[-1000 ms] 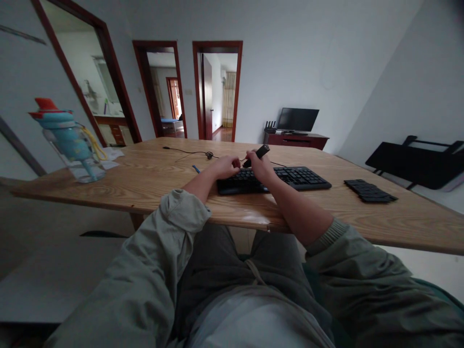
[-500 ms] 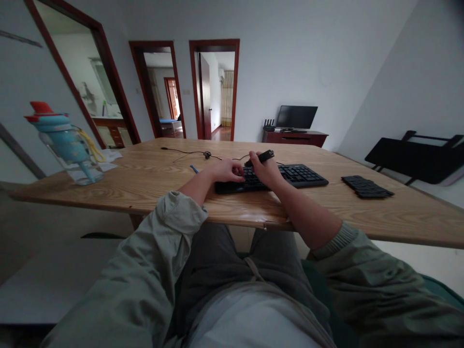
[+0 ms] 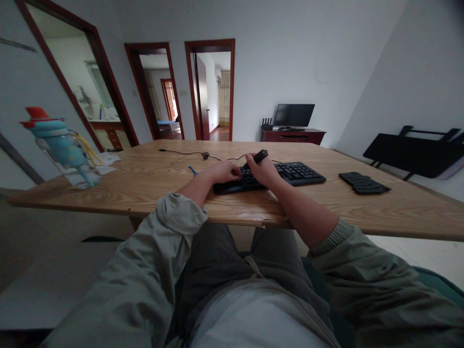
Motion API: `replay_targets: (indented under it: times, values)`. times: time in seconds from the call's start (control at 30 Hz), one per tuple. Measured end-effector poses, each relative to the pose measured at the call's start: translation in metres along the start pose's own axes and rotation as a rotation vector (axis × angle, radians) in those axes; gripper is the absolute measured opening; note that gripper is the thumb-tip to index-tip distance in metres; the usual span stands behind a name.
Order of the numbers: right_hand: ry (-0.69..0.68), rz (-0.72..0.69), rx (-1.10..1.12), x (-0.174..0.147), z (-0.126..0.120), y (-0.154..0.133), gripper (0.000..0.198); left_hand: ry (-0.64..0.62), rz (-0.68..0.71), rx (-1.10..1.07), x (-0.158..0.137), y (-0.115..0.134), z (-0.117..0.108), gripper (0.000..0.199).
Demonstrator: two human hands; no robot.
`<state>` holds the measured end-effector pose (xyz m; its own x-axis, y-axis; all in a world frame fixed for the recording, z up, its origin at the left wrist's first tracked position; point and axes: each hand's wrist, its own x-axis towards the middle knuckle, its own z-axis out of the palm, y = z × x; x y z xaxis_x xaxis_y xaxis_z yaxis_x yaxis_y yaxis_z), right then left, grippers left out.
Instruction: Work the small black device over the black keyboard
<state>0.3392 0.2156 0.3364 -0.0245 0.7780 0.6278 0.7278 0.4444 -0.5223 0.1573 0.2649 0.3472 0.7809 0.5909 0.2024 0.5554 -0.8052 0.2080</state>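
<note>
A black keyboard point(image 3: 299, 173) lies on the wooden table in front of me, its left part partly covered by my hands. My right hand point(image 3: 260, 167) is closed round a black, thick-handled tool point(image 3: 260, 155), held at a slant over the keys; its lower end is hidden, so its exact kind is unclear. My left hand point(image 3: 227, 171) rests at the keyboard's left end, fingers curled in and close together near the keys. Whatever those fingers pinch, if anything, is too small to make out. A thin blue tool point(image 3: 193, 170) lies just beyond my left wrist.
Flat black pieces point(image 3: 363, 183) lie overlapping to the right on the table point(image 3: 145, 193). A dark cable point(image 3: 205, 155) with a knot runs behind the keyboard. At the left stands a blue bottle point(image 3: 63, 145) with a red top, beside white papers point(image 3: 107, 163).
The view has shifted slightly. Both hands stay at the left part of the keyboard, and the black tool remains in my right hand at nearly the same slant.
</note>
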Motion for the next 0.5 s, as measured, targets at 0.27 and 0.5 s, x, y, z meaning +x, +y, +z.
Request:
replay_targets:
  times: [0.27, 0.5]
  values:
    - [-0.039, -0.005, -0.023, -0.0006, -0.0043, -0.002, 0.031, -0.004, -0.041, -0.124, -0.0053, -0.0077, -0.004, 0.022]
    - [-0.081, -0.048, 0.006, -0.0014, -0.0079, -0.0048, 0.025, -0.024, -0.01, -0.062, -0.0013, -0.0036, -0.0013, 0.02]
